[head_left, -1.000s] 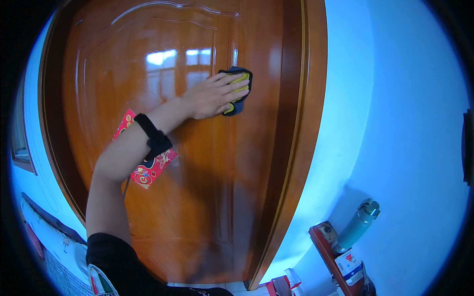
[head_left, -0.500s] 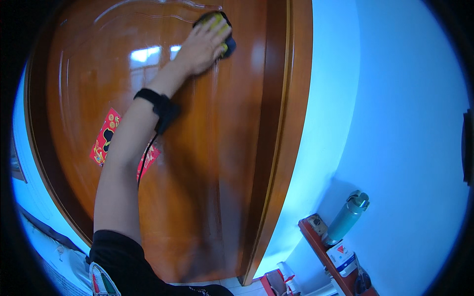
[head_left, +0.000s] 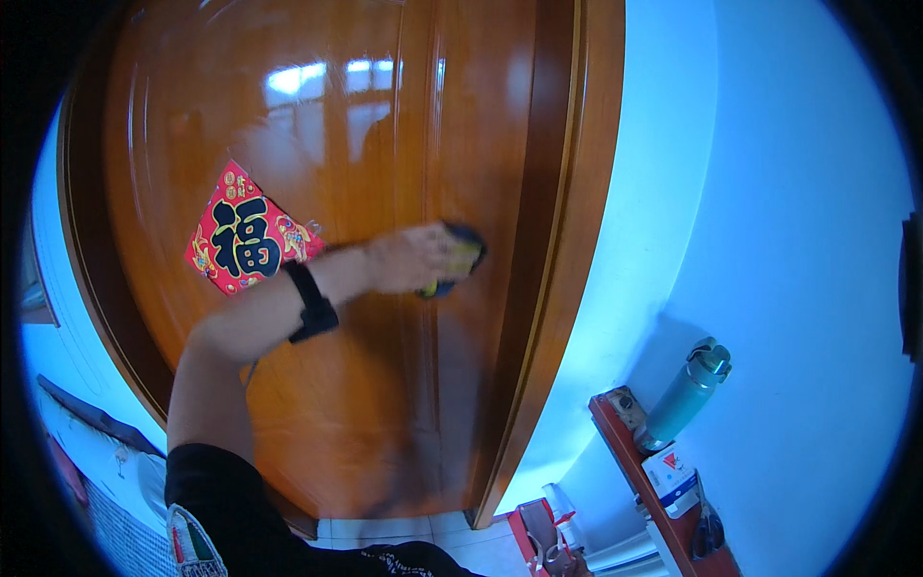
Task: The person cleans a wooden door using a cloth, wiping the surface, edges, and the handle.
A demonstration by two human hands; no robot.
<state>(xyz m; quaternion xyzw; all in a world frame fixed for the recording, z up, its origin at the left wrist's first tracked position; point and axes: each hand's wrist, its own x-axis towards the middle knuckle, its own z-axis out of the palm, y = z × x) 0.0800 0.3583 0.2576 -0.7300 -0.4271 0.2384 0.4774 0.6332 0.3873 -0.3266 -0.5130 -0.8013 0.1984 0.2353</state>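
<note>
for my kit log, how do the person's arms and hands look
The left hand is ungloved. A black strap with a boxy black module circles the forearm; a thin dark cable shows near the elbow. The short black fabric sleeve bears a patch with red and green. No right arm shows.

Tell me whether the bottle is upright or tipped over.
Upright: the bottle stands base-down on the shelf, its lid at top.
</note>
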